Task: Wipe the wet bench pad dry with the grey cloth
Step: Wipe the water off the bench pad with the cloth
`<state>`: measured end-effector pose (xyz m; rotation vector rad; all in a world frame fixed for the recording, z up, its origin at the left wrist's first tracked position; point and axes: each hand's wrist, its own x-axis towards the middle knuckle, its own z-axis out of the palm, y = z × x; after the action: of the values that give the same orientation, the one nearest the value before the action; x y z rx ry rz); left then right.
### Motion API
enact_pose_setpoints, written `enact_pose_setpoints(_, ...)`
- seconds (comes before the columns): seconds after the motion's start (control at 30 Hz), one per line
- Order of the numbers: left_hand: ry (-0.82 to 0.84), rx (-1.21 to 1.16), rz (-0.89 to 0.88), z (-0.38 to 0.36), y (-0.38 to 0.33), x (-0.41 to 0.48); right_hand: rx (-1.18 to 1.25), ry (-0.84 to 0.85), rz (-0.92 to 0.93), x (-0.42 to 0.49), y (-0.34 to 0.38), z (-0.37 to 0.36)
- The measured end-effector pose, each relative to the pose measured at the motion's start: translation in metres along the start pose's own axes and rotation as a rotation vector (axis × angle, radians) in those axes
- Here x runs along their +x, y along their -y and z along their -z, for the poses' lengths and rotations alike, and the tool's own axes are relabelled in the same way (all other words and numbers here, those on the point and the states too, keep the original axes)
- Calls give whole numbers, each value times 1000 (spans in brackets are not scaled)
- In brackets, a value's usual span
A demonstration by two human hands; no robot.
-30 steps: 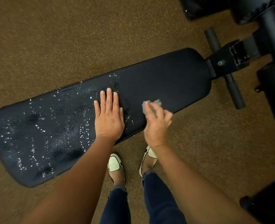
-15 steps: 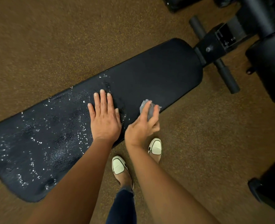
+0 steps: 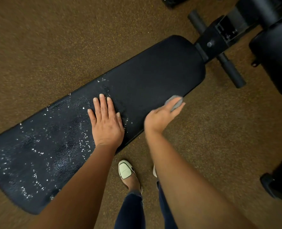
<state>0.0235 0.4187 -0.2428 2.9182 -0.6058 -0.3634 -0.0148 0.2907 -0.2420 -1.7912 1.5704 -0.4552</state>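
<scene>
- The right hand (image 3: 161, 117) has its grip closed over the grey cloth (image 3: 175, 103), fingers stretched flat on top so the bunched cloth shows only past the fingertips; it is blurred, so I cannot tell how firmly it is pinched.
- The cloth sits at the near edge of the bench pad (image 3: 153, 76), on the stretch toward the frame end, which looks matte and free of drops.
- The left hand (image 3: 106, 123) lies palm down and spread open on the pad, grasping nothing, apparently bracing; it rests right at the boundary where the wet part starts.
- From that hand out to the wide end, the surface is speckled with water droplets (image 3: 37, 151) and glossy patches.
- My reading: wiping is under way, with roughly the narrower half dry and the wider half not yet done.
- The next move likely calls for bringing the cloth across to the beaded area and lifting or shifting the left hand, since it covers wet ground.
- The cloth is small, so overlapping passes may be needed.
</scene>
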Motion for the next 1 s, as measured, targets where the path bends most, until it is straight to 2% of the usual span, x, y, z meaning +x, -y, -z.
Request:
enact_pose_setpoints(0.1, 5, -17, -14, 1, 0, 2, 62, -28, -198, 27, 9, 5)
enact_pose_setpoints(0.27, 2, -6, -62, 2, 2, 9, 203, 163, -194, -58, -1, 14)
enact_pose_setpoints(0.4, 3, -3, -82, 2, 2, 8, 276, 34, -222, 24, -2, 16)
enact_pose_setpoints(0.5, -8, 2, -81, 1, 1, 7, 410, 1, -336, 72, -8, 15)
enact_pose_setpoints(0.6, -13, 8, -80, 1, 0, 7, 366, 47, -321, 22, -16, 7)
enact_pose_setpoints(0.67, -9, 13, -74, 1, 0, 7, 422, 160, -336, -29, -18, 4)
enact_pose_setpoints(0.73, -7, 14, -74, 1, 1, 6, 423, 224, -403, -43, -18, 7)
enact_pose_setpoints(0.8, -6, 11, -82, 1, 1, 7, 430, 155, -462, -3, -13, 10)
enact_pose_setpoints(0.9, -4, 16, -87, 0, 2, 7, 695, 103, -599, 67, -9, 19)
enact_pose_setpoints(1.0, -7, 16, -84, 0, 2, 6, 690, 103, -606, 56, -10, 15)
